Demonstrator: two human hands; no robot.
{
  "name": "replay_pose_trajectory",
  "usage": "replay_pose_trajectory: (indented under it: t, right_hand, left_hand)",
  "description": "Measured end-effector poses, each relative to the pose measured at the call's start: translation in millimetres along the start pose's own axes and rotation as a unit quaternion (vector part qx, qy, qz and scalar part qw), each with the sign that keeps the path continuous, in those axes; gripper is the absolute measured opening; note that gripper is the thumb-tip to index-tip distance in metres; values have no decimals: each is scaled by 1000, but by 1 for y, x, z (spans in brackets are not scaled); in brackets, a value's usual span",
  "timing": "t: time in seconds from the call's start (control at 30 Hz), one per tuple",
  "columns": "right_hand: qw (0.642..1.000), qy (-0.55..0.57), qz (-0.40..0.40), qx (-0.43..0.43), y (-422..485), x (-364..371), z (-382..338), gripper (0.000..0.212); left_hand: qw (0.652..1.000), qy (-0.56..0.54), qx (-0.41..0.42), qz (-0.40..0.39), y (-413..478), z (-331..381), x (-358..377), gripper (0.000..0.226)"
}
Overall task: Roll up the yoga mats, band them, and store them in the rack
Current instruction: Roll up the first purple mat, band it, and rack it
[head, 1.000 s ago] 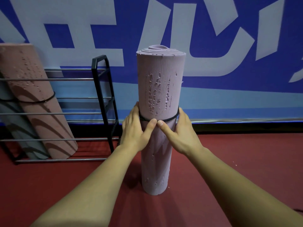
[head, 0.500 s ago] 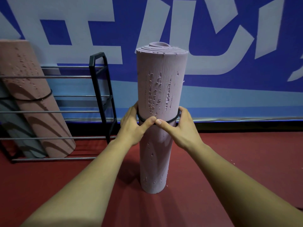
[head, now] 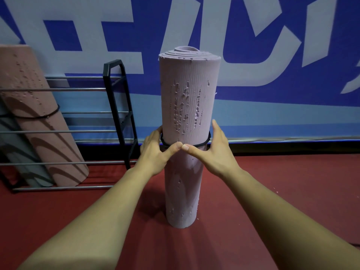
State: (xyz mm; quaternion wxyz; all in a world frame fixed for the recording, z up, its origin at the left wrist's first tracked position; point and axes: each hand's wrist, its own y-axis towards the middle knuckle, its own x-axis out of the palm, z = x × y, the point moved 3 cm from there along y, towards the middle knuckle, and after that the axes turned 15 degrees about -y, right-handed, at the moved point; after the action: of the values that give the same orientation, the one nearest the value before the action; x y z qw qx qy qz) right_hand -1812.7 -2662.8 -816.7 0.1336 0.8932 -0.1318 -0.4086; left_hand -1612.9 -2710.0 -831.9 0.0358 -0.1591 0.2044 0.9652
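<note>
Behind everything, a big blue wall (head: 253, 114) with pale shapes. Below, red floor (head: 272, 191). On the left, a metal rack (head: 111, 94) with a pink mat (head: 39, 133) leaning inside. In the middle, a purple mat (head: 190, 94) (scuffed and pitted in front), rolled up, standing straight on the floor, outside the rack. Left hand (head: 155, 152) wrapped round the roll's side, fingers curled. Right hand (head: 212, 152) on the other side, fingers straight and pointing up. Both thumbs tip to tip on a thin black band (head: 203, 142) round the roll.

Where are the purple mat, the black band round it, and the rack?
purple mat (head: 190, 98): head view, upper front of the roll.
black band (head: 202, 144): head view, front stretch, right of centre.
rack (head: 115, 114): head view, black end post.
</note>
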Motion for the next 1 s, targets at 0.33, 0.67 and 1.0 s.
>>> replay_pose_trajectory:
  t: [0.33,0.67,1.0]
  right_hand:
    - [998,-45,-41,16,-4,9,16,92]
    - [998,-21,-54,21,-4,22,23,100]
    - [999,-5,-40,-10,-2,22,18,85]
  left_hand:
    - [1000,2,-21,-11,-11,-2,2,111]
    - [999,0,-38,-16,-14,-6,3,113]
    - [999,18,-37,-35,-20,-13,4,117]
